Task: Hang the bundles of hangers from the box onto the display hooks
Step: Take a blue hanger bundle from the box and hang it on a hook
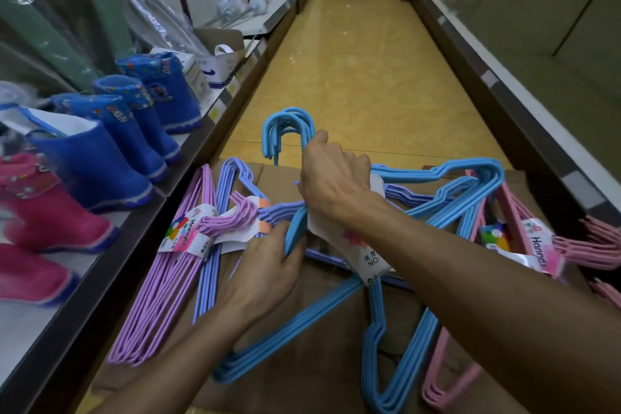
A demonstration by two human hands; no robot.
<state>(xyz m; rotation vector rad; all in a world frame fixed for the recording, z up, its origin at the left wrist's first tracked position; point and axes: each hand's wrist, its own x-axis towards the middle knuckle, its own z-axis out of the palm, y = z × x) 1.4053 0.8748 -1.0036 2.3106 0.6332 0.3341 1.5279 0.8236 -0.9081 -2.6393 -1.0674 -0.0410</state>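
Right fingers: curled tight round the neck of the blue bundle [336,306], just below its hooks [289,131]; the thumb lies against the hook stems.
Right hand [332,181]: grips from above, wrist across the bundle's paper label [349,245], holding the hooks upright over the box [302,329].
Left fingers: wrapped round one blue shoulder bar low on the left side, fingertips tucked under and partly hidden.
Left hand [268,265]: holds that bar and steadies the bundle; it touches the edge of the lilac bundle [161,286] beside it.
Blue bundle: raised at the hook end, its lower bars lying on the cardboard and crossing a second blue bundle [453,198].
Other stock: lilac bundle on the left of the box top, pink bundles [571,245] on the right, all lying flat.
Surroundings: shelf of blue boots [134,131] and pink boots [43,212] to the left; yellow aisle floor [363,60] ahead.
Display hooks: none in view.
Step in hand: picking one bundle out of the pile, by my reading; nothing hung from this frame's evidence.
Next move calls for: lifting the blue bundle clear without dragging the crossed one along, keeping the hooks together and facing forward, then turning to find a display hook.
Risk: the tangled bars may snag as it rises.
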